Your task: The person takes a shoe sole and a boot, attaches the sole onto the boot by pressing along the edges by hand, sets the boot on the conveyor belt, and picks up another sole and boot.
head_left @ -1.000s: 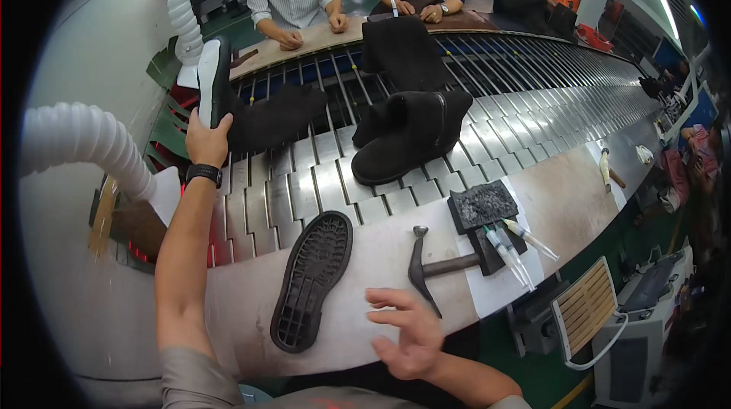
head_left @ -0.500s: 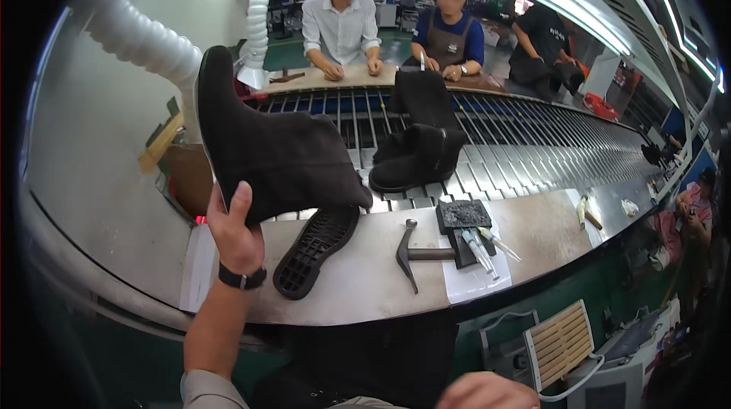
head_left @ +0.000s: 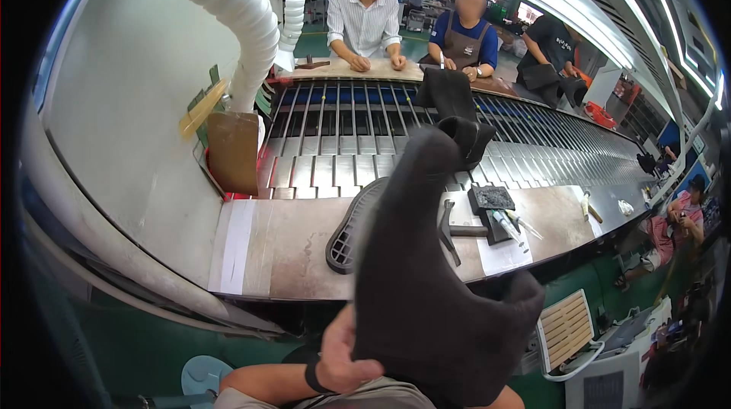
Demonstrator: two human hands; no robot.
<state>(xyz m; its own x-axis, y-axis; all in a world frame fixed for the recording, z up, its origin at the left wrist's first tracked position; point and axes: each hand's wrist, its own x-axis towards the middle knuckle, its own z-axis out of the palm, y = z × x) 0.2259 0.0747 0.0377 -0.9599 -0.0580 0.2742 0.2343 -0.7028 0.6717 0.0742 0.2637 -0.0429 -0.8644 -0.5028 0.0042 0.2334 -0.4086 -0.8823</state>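
A dark suede boot upper (head_left: 426, 257) is held up close in front of me, toe pointing upward and shaft opening toward the lower right. My left hand (head_left: 343, 352) grips it at its lower left edge, thumb toward me. Behind the boot my right hand is hidden; only a patch of skin (head_left: 509, 399) shows below it. On the bench lies a black rubber sole (head_left: 343, 245), partly covered by the boot. A hammer (head_left: 466, 231) rests right of the boot, its handle against a dark block (head_left: 491, 197). Syringe-like applicators (head_left: 509, 228) lean there.
Beyond the bench (head_left: 297, 245) runs a slatted metal conveyor (head_left: 335, 146) with more dark boots (head_left: 466, 135) on it. Two people stand across it, another farther right. White ducts (head_left: 236, 20) hang at the left. A wooden-slatted chair (head_left: 565, 329) stands at the lower right.
My left hand has brought the boot down and right, toward my body, turning it toe-up. My right hand has gone behind the boot. The view has shifted left.
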